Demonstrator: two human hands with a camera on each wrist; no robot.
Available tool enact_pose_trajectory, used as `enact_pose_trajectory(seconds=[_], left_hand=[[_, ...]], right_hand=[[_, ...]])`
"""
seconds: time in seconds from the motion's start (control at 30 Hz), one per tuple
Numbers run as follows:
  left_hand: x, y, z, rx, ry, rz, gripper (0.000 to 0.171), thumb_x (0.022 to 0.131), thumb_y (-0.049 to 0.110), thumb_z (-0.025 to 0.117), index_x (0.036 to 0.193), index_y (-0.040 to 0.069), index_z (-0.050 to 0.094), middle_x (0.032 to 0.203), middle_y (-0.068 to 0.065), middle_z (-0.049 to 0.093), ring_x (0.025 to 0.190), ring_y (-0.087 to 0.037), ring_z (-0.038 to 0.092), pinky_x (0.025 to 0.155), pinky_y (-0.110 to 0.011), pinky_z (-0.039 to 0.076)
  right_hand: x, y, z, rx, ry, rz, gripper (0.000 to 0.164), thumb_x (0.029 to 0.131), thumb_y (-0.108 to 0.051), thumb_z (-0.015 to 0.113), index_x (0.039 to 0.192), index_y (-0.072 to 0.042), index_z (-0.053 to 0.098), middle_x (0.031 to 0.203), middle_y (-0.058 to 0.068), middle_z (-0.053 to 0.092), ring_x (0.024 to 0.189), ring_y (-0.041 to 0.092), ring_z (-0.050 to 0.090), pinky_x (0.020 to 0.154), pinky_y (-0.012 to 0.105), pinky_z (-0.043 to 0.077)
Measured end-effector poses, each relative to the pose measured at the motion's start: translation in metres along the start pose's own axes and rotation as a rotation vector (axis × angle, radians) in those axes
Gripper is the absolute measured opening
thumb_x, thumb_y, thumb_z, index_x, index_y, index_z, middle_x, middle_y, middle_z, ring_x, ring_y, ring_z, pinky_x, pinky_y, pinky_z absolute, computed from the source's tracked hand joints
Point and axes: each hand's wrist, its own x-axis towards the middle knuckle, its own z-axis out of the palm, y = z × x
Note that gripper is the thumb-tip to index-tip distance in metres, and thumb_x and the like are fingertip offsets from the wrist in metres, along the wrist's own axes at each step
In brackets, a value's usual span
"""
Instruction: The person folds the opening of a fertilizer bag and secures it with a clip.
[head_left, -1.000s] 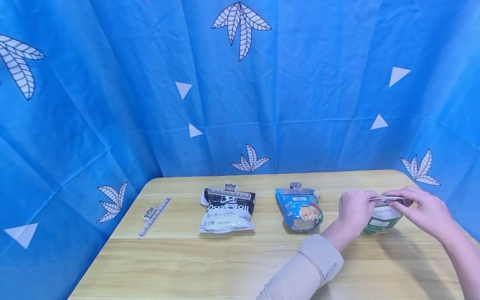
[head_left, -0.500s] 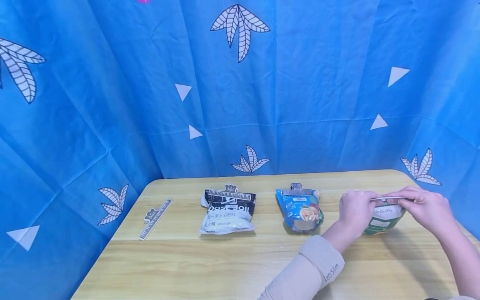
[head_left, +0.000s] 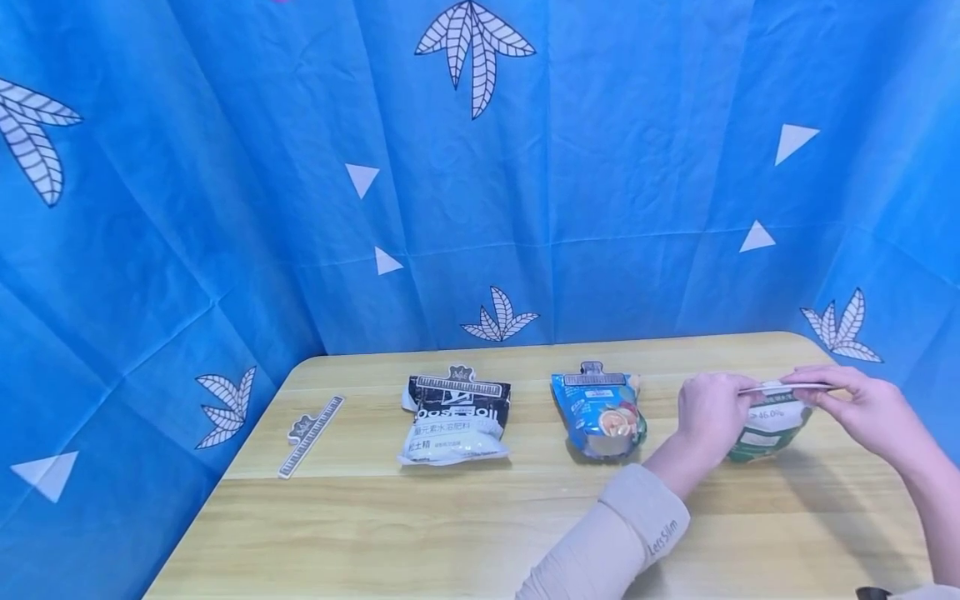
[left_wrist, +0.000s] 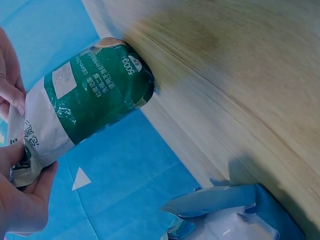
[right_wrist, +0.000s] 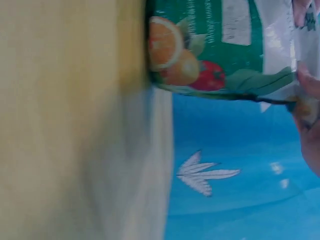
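A green and white bag (head_left: 768,429) stands at the right of the table, its top edge folded into a flat strip. My left hand (head_left: 708,417) pinches the left end of that strip, and my right hand (head_left: 862,408) pinches the right end. In the left wrist view the left fingers and thumb grip the white upper part of the bag (left_wrist: 95,90). The right wrist view shows fruit pictures on the bag (right_wrist: 215,50) and part of the right hand (right_wrist: 311,135) at its top. The bag's far side is hidden.
A blue bag (head_left: 600,417) with a clip (head_left: 592,377) on top stands left of the hands. Further left is a black and white bag (head_left: 455,425), also clipped. A loose piano-key-patterned clip (head_left: 311,437) lies on the wooden table (head_left: 375,533). Blue curtain (head_left: 637,167) hangs behind.
The bag's top edge has risen slightly and shows flatter between the hands. The right fingers have shifted a little outward along it. The other bags and the loose clip stay put.
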Motion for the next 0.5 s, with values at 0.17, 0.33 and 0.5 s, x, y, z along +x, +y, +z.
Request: enact_pose_trajectory(seconds=[0.17, 0.33, 0.5], left_hand=[[0.001, 0.001, 0.000, -0.021, 0.005, -0.002, 0.012, 0.082, 0.042, 0.066, 0.094, 0.044, 0.070, 0.082, 0.029, 0.063, 0.066, 0.011, 0.053, 0.051, -0.007, 0.025], [0.001, 0.002, -0.001, -0.047, 0.000, -0.031, 0.012, 0.080, 0.043, 0.068, 0.092, 0.044, 0.070, 0.080, 0.029, 0.062, 0.068, 0.013, 0.053, 0.052, -0.006, 0.027], [0.000, 0.002, -0.002, -0.052, -0.016, -0.054, 0.013, 0.079, 0.044, 0.068, 0.092, 0.045, 0.069, 0.079, 0.030, 0.062, 0.068, 0.013, 0.052, 0.053, -0.006, 0.028]], right_hand=[[-0.005, 0.017, 0.000, 0.238, -0.007, 0.125, 0.020, 0.092, -0.015, 0.057, 0.109, -0.008, 0.064, 0.097, -0.031, 0.056, 0.093, -0.014, 0.042, 0.069, 0.016, 0.036], [-0.009, 0.034, 0.000, 0.670, -0.099, -0.030, 0.025, 0.097, 0.003, 0.039, 0.117, 0.007, 0.053, 0.112, -0.010, 0.060, 0.108, -0.002, 0.046, 0.085, 0.009, 0.031], [-0.008, 0.050, 0.009, 0.788, -0.067, 0.002, 0.024, 0.097, -0.001, 0.040, 0.112, 0.000, 0.059, 0.107, -0.007, 0.062, 0.103, -0.001, 0.050, 0.085, 0.007, 0.031]])
